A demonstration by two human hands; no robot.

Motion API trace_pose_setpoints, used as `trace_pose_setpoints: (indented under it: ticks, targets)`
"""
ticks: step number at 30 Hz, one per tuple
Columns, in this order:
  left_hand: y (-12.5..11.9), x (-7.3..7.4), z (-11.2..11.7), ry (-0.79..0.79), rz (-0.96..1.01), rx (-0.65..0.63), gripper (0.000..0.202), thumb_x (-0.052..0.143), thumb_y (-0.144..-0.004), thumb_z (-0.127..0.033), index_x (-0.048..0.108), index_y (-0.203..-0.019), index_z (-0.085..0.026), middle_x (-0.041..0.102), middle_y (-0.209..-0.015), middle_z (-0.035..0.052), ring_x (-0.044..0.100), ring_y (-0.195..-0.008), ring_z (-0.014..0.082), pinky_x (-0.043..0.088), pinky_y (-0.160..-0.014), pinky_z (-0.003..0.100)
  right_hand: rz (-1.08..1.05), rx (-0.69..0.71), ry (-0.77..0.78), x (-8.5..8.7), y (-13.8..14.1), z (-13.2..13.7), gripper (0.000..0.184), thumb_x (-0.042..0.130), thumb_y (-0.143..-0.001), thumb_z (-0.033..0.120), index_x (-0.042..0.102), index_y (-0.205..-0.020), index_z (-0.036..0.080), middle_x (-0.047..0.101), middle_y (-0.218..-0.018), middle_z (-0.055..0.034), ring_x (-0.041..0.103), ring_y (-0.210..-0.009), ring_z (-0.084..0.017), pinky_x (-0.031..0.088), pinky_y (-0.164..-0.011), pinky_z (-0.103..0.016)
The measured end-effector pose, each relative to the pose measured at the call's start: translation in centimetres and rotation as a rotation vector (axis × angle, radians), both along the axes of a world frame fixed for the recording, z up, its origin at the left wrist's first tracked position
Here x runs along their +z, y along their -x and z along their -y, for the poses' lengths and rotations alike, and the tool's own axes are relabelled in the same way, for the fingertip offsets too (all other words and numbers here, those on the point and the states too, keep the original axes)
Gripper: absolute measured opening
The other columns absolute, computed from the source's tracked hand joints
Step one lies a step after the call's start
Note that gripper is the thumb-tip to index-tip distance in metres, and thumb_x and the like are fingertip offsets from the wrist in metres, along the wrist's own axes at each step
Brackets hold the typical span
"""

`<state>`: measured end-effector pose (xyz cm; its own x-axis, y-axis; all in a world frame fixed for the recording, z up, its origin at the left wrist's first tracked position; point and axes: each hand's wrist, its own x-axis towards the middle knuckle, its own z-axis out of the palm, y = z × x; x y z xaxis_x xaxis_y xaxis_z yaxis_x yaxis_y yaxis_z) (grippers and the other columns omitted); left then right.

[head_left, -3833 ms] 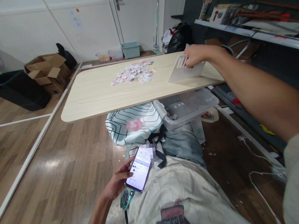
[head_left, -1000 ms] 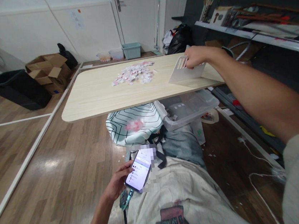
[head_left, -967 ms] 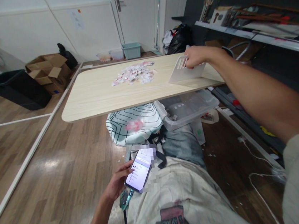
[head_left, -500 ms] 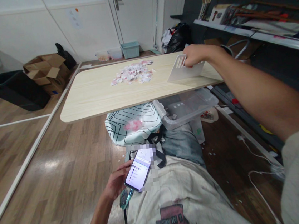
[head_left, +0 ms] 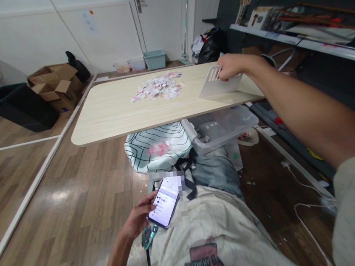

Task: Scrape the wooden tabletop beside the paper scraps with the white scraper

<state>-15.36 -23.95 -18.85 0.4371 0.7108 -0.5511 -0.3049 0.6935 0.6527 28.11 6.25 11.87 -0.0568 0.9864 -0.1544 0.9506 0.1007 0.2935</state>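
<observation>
My left hand [head_left: 140,216] is at the left edge of a lit smartphone [head_left: 166,200] over my lap, with one digit over the lower part of its screen. A cable with a teal plug [head_left: 152,236] runs into the phone's bottom end. Farther off, my right hand [head_left: 231,65] is closed on the top edge of a white slotted plastic board [head_left: 219,86]. This board stands tilted on the right part of a pale wooden tabletop [head_left: 108,119]. Left of the board, a heap of small white and pinkish paper scraps [head_left: 159,86] lies on the tabletop.
Under the tabletop are a clear plastic bin [head_left: 224,125] holding a few scraps and a patterned fabric item [head_left: 158,148]. A black bin [head_left: 17,106] and cardboard boxes [head_left: 56,85] stand at left. A loaded shelf [head_left: 301,40] runs along the right; white cables [head_left: 308,208] lie below.
A digit of my left hand has moved right onto the phone's screen. My right hand and the slotted board hold their place.
</observation>
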Motion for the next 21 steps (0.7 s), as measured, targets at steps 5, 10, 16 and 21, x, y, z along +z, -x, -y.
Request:
trace_pose_setpoints:
  ticks: [5,10,16,21]
  targets:
    - [-0.9,0.9,0.0,-0.021,-0.035,0.007,0.066,0.102,-0.059,-0.027,0.088,-0.123,-0.018,0.086,-0.115,0.0134,0.078,-0.094,0.0273,0.056,-0.077,0.030,-0.011,-0.012,-0.001,0.0,0.1,0.2,0.044,0.068,-0.079,0.010,0.080,-0.118,-0.006,0.080,-0.109,-0.0243,0.074,-0.090,-0.026,0.049,-0.070,-0.030]
    - [-2.0,2.5,-0.3,-0.111,-0.186,-0.025,0.055,0.106,-0.064,-0.037,0.085,-0.111,-0.017,0.084,-0.105,0.0088,0.072,-0.079,0.0198,0.053,-0.069,0.026,0.009,0.007,-0.017,0.2,0.7,0.8,0.047,0.066,-0.080,0.008,0.079,-0.122,-0.008,0.080,-0.112,-0.0260,0.075,-0.093,-0.028,0.048,-0.069,-0.031]
    - [-2.3,3.2,-0.7,-0.179,-0.264,-0.086,0.061,0.106,-0.062,-0.041,0.078,-0.111,-0.017,0.081,-0.102,0.0073,0.071,-0.084,0.0225,0.052,-0.072,0.028,0.012,0.001,0.007,0.6,0.9,1.2,0.048,0.066,-0.078,0.008,0.079,-0.121,-0.006,0.080,-0.113,-0.0232,0.075,-0.094,-0.027,0.049,-0.071,-0.031]
    - [-2.9,3.2,-1.3,-0.268,-0.424,-0.112,0.048,0.105,-0.065,-0.039,0.075,-0.096,-0.017,0.078,-0.091,0.0044,0.067,-0.076,0.0207,0.048,-0.067,0.028,-0.018,-0.002,-0.006,0.3,0.4,0.7,0.050,0.068,-0.077,0.010,0.079,-0.123,-0.005,0.079,-0.115,-0.0218,0.074,-0.096,-0.027,0.051,-0.076,-0.032]
